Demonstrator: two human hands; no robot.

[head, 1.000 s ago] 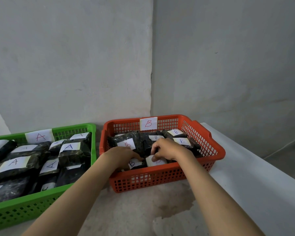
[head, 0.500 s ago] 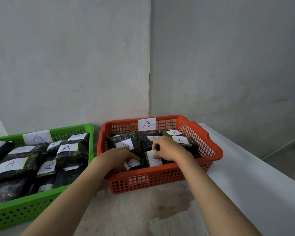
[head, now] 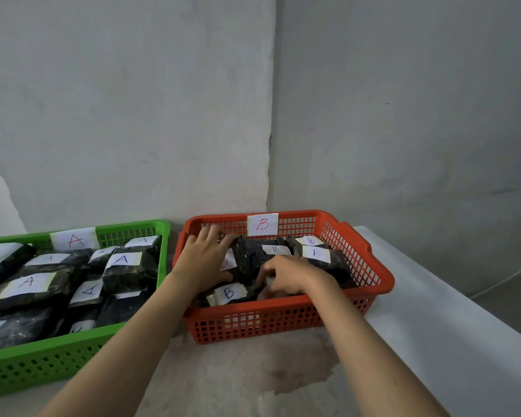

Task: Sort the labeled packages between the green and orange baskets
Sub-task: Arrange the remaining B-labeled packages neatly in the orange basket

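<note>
Both hands in the orange basket (head: 376,272): left hand (head: 203,258) lies flat, fingers spread, on a far-left package (head: 250,260), right hand (head: 286,275) curls over near-middle ones, grip unclear; B package (head: 229,293) lies just below, between them, long axis left-right.

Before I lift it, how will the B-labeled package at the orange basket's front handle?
The B-labeled package looks like a soft, crinkled dark plastic bag, so it will probably sag. Its glossy film may be slippery. It lies flat, so rolling seems unlikely.
</note>
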